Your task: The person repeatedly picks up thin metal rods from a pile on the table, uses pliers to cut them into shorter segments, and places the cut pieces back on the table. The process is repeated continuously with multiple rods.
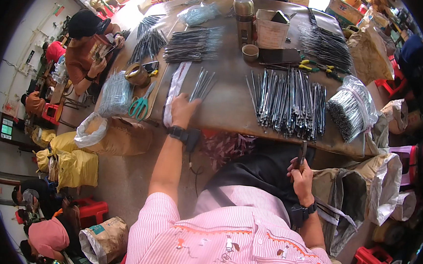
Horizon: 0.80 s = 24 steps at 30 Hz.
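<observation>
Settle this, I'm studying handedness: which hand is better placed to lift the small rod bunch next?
Probably the left hand: it is at the rod bunch, while the right hand, farther off, holds a tool.

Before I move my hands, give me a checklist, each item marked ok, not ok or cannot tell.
1. Right hand holding the dark, narrow hand tool: ok.
2. Left hand at the near ends of the small fan of thin, silvery rods: ok.
3. Left-hand grip firm: cannot tell.
4. Large pile of silvery, slender rods apart from the small fan: ok.
5. Large pile's near ends even: not ok, staggered.
6. Teal-handled scissors clear of both hands: ok.
</observation>
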### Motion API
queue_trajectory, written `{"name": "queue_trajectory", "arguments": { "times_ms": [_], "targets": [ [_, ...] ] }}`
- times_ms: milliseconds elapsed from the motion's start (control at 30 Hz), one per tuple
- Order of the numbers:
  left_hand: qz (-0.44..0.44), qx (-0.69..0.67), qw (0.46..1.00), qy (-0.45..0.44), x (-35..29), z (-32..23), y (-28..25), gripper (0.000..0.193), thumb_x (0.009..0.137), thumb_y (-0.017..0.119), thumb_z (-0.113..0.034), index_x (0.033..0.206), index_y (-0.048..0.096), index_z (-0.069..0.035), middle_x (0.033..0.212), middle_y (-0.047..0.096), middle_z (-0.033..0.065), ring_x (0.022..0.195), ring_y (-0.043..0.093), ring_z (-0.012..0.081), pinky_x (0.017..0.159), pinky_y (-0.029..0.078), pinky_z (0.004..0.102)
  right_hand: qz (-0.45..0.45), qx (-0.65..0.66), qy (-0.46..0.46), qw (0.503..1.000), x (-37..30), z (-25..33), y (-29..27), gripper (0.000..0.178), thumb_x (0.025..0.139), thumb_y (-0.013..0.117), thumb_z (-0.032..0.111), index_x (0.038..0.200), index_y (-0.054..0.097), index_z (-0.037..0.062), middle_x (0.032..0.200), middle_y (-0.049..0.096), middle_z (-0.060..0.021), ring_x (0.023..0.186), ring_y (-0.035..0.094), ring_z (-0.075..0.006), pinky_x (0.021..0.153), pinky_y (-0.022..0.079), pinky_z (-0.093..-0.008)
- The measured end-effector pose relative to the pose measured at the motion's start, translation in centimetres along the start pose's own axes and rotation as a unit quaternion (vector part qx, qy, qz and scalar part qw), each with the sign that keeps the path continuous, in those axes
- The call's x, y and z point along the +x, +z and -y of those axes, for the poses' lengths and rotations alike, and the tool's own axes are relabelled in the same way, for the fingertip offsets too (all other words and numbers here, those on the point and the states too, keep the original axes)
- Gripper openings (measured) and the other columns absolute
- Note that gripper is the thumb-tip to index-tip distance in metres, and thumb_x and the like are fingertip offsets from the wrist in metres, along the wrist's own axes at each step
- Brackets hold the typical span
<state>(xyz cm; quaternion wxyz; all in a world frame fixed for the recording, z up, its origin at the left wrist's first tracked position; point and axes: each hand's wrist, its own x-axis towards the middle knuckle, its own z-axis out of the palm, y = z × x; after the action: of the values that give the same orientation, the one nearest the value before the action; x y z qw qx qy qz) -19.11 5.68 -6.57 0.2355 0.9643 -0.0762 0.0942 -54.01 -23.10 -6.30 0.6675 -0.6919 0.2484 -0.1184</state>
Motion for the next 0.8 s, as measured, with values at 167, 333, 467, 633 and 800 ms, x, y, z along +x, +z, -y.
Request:
{"name": "queue_trajectory", "arguments": {
  "times_ms": [167, 333, 467, 633, 800],
  "targets": [
    [0.016, 0.049, 0.998, -0.025, 0.1, -2.4, -0.2, 0.049, 0.072, 0.078, -0.041, 0.101, 0.070, -0.001, 0.098, 0.068, 0.0204, 0.098, 0.064, 0.0356, 0.084, 0.051, 0.0414, 0.014, -0.009, 0.001, 1.000, 0.1, -0.2, 0.1, 0.021, 0.083, 0.045, -0.001, 0.100, 0.057, 0.0006, 0.074, 0.061, -0.0045, 0.062, 0.058, -0.0111, 0.057, 0.047, -0.0240],
    [0.039, 0.022, 0.997, -0.063, 0.8, -1.4, -0.1, 0.042, 0.072, 0.078, -0.036, 0.095, 0.071, -0.001, 0.089, 0.070, 0.0189, 0.087, 0.068, 0.0340, 0.079, 0.053, 0.0413, 0.007, 0.002, -0.002, 1.000, -0.1, -0.6, -0.1, 0.021, 0.082, 0.046, 0.000, 0.100, 0.057, 0.0007, 0.074, 0.061, -0.0046, 0.063, 0.059, -0.0113, 0.057, 0.047, -0.0238],
    [0.040, 0.010, 0.998, -0.052, 0.6, -0.7, -0.3, 0.038, 0.071, 0.072, -0.032, 0.090, 0.070, 0.000, 0.091, 0.068, 0.0232, 0.089, 0.066, 0.0390, 0.080, 0.052, 0.0444, 0.010, -0.003, 0.023, 1.000, -0.4, -0.7, -0.1, 0.020, 0.083, 0.046, 0.000, 0.099, 0.057, 0.0005, 0.074, 0.061, -0.0046, 0.063, 0.059, -0.0111, 0.057, 0.047, -0.0240],
    [0.018, -0.002, 0.999, -0.042, 0.3, -0.8, 0.0, 0.039, 0.070, 0.067, -0.030, 0.087, 0.067, 0.006, 0.092, 0.065, 0.0299, 0.092, 0.064, 0.0429, 0.082, 0.051, 0.0472, 0.012, -0.003, 0.012, 1.000, -0.3, -0.7, 0.2, 0.020, 0.083, 0.047, 0.001, 0.100, 0.057, -0.0009, 0.075, 0.060, -0.0043, 0.063, 0.058, -0.0106, 0.058, 0.047, -0.0239],
    [0.031, 0.005, 0.999, -0.032, 0.5, -0.6, 0.0, 0.044, 0.069, 0.073, -0.033, 0.091, 0.066, 0.005, 0.085, 0.066, 0.0275, 0.086, 0.065, 0.0412, 0.080, 0.051, 0.0455, 0.012, 0.018, 0.029, 0.999, -0.7, -0.8, -0.1, 0.020, 0.083, 0.048, 0.000, 0.101, 0.056, -0.0019, 0.075, 0.060, -0.0049, 0.064, 0.057, -0.0107, 0.061, 0.048, -0.0246]
  ]
}}
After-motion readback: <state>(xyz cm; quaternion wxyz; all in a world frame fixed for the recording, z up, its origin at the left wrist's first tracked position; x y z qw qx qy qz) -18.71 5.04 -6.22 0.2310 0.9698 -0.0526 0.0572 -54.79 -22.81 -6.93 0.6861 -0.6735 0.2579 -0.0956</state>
